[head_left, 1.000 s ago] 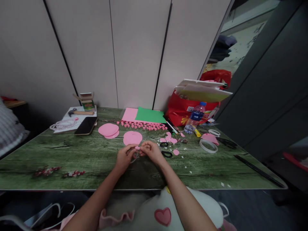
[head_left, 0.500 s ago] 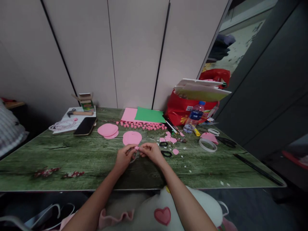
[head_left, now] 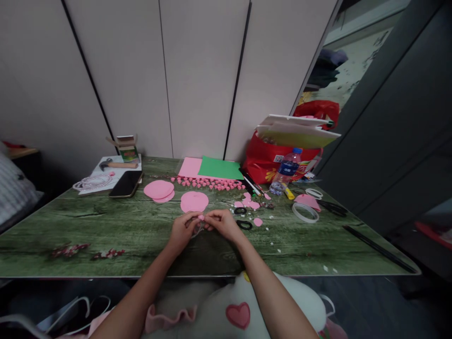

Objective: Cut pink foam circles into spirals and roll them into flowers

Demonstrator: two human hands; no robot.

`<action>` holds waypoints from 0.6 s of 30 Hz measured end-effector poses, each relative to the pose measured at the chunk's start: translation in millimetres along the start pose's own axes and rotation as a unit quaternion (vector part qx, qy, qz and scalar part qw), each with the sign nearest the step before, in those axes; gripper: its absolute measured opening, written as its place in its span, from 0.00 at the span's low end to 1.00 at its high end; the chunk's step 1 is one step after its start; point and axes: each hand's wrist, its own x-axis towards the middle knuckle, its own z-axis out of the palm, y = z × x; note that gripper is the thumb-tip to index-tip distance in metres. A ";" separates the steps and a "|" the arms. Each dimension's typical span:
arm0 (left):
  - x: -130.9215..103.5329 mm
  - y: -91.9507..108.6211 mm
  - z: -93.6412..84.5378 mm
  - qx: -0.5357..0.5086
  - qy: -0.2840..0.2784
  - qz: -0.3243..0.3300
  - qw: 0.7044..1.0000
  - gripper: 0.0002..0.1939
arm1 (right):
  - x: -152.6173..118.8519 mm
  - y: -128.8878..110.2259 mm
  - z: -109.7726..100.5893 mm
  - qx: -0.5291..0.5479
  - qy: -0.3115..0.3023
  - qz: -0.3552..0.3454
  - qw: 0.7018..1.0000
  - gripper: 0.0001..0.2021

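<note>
Between the fingertips of my left hand (head_left: 182, 229) and my right hand (head_left: 222, 223) is a small pink paper piece (head_left: 201, 217). Both hands are closed in a pinch on it, just above the table. A thin pale ring (head_left: 198, 231) shows partly behind my left fingers; how it is held is hidden. Right behind my hands lies a pink paper round with a scalloped edge (head_left: 194, 201). More pink paper rounds (head_left: 158, 189) overlap to its left. Beyond them runs a row of small pink pieces (head_left: 212, 184). Black-handled scissors (head_left: 244, 225) lie by my right hand.
Pink and green sheets (head_left: 221, 168) lie at the back. A water bottle (head_left: 285, 172) stands before a red bag (head_left: 259, 157). Tape rolls (head_left: 305, 213) and paper scraps (head_left: 258, 221) are right. A phone (head_left: 126, 183), hammer (head_left: 122, 165) and small box (head_left: 128, 149) are left.
My hands stay in almost the same place, pinched together. The pink piece between the fingertips looks slightly turned. The view has shifted very slightly.
</note>
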 end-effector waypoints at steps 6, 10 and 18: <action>-0.7 -0.5 0.2 -0.015 -0.008 -0.013 1.000 0.09 | -0.5 0.3 -1.3 -0.001 -0.004 0.005 1.000 0.17; -1.2 0.7 0.6 -0.035 -0.016 -0.029 0.999 0.09 | -1.4 -1.3 -1.3 -0.011 0.002 0.009 1.000 0.17; -1.3 4.4 1.1 -0.051 -0.019 -0.041 0.998 0.09 | -1.1 -2.1 -1.1 -0.016 -0.006 0.009 1.000 0.18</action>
